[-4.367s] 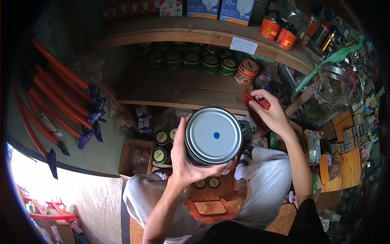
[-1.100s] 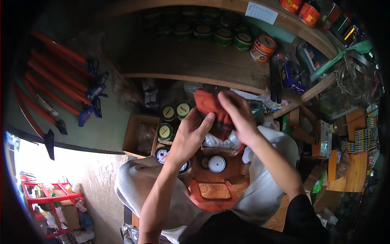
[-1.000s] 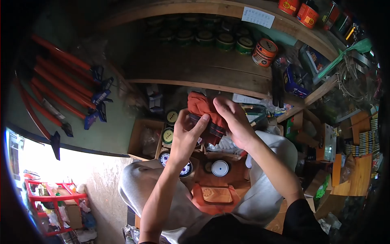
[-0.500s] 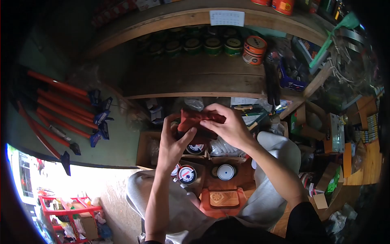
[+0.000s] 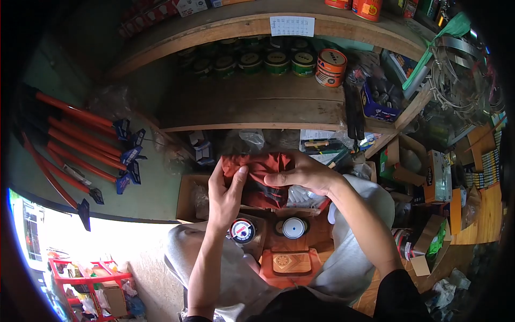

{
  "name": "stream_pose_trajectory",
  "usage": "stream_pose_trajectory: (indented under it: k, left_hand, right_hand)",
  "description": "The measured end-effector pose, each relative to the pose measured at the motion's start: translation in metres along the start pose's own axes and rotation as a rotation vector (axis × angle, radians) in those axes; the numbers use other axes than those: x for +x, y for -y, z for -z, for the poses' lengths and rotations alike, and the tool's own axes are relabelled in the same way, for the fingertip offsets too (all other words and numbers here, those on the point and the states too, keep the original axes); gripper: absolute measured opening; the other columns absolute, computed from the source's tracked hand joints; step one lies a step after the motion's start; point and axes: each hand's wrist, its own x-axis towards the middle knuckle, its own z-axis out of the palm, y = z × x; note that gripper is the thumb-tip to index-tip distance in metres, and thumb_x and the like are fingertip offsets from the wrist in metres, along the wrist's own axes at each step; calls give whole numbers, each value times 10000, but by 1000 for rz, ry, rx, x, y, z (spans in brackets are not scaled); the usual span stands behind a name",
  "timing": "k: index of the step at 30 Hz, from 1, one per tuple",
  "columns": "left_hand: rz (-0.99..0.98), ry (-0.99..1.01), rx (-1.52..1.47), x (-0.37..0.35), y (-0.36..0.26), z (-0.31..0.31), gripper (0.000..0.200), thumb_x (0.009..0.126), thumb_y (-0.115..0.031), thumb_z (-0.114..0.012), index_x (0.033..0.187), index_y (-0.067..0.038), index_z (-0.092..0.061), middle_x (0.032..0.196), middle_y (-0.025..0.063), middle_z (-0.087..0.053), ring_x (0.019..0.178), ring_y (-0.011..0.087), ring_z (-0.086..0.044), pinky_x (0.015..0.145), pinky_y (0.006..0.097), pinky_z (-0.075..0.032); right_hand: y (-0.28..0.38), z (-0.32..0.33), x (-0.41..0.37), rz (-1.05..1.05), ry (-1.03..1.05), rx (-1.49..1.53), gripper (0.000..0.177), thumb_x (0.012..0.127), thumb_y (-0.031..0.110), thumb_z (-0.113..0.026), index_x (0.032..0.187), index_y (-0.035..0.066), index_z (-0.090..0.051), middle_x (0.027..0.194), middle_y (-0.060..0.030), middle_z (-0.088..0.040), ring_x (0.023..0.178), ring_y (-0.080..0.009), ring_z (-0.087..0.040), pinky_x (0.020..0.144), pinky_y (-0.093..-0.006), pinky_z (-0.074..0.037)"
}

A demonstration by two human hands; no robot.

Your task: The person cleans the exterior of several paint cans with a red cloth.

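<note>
A reddish-brown cloth [image 5: 268, 166] hangs between my hands, partly unfolded, with a dark patch on its front. My left hand [image 5: 228, 185] grips its left side, thumb pressed on the front. On the other side, my right hand [image 5: 303, 176] pinches the cloth with its thumb lying over it and its fingers mostly behind. Beneath the cloth are a round tin [image 5: 242, 231] with a red, white and black label and another tin with a white lid [image 5: 294, 228]. A cardboard box [image 5: 189, 196] is partly hidden behind the left hand.
A wooden shelf [image 5: 241, 115] holds several green tins [image 5: 277, 63] and an orange can [image 5: 331, 68]. Orange-handled tools [image 5: 88, 142] hang on the left wall. A red plastic stool [image 5: 94, 279] stands lower left; open cartons [image 5: 432, 241] lie at right.
The bunched cloth has been spread and lowered, and now hangs wider between my hands. My right hand has moved slightly down. The camera view has shifted a little.
</note>
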Motion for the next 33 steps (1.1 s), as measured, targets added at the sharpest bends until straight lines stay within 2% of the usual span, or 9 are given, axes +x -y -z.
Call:
stream_pose_trajectory:
  k: [1,7,11,14,19,22,26,28,33]
  left_hand:
    - [0,-13,43,1,2,1,210,1009,-132,-613,1146,28,-611,1015,42,-693,914,86,-589,857,232,-470]
    - [67,66,109,11,2,12,323,974,-181,-679,1202,25,-581,1049,91,-694,950,97,-624,834,265,-516]
    - [104,84,209,15,6,17,424,973,-180,-673,1322,2,-515,1159,109,-663,1059,144,-638,935,293,-497]
    - [230,151,-141,31,6,17,440,948,-190,-712,1281,35,-532,1094,107,-689,1016,138,-639,889,277,-506]
    - [339,340,-134,55,-16,23,338,987,-236,-651,1233,-8,-619,1134,64,-682,1032,112,-616,923,263,-483]
    - [214,363,-39,66,12,31,298,996,-218,-639,1193,5,-640,1100,40,-691,993,87,-601,891,250,-479]
    - [158,-24,42,74,47,43,271,996,-183,-627,1178,16,-649,1038,18,-692,973,66,-582,870,239,-473]
    - [120,-246,-263,78,47,47,284,996,-163,-602,1232,-6,-605,1129,56,-668,1043,108,-593,903,278,-481]
    - [278,-730,-872,91,45,80,404,1011,-159,-560,1400,-121,-458,1375,56,-546,1261,198,-532,1022,389,-469]
  right_hand:
    - [-7,2,1,-19,-11,-28,514,847,190,-810,1303,36,-630,1148,-49,-702,1048,-121,-626,938,-290,-477]
    - [-35,11,14,-29,-176,183,371,874,174,-741,1219,54,-674,1077,-29,-710,1006,-125,-640,907,-302,-500]
    - [-29,4,17,-12,-265,284,373,878,160,-725,1232,72,-646,1117,-27,-690,1009,-135,-651,933,-328,-525]
    - [-24,1,17,14,-281,356,396,888,160,-701,1263,67,-614,1177,-36,-673,1029,-159,-661,966,-348,-529]
    - [-26,11,17,-15,-300,416,360,897,160,-668,1245,79,-625,1147,-31,-677,1051,-159,-656,940,-342,-539]
    - [-39,30,26,-28,-348,270,356,932,210,-649,1278,141,-597,1176,-10,-647,1089,-145,-629,947,-363,-514]
    - [-49,41,44,78,-449,26,394,986,258,-603,1348,124,-525,1257,-27,-610,1129,-165,-612,931,-353,-484]
    - [-48,46,53,78,-564,-296,361,984,229,-610,1316,101,-547,1232,-41,-634,1121,-153,-622,919,-345,-491]
    - [-69,88,149,237,-323,-1011,398,929,197,-676,1285,54,-568,1167,-123,-665,1128,-218,-635,947,-359,-494]
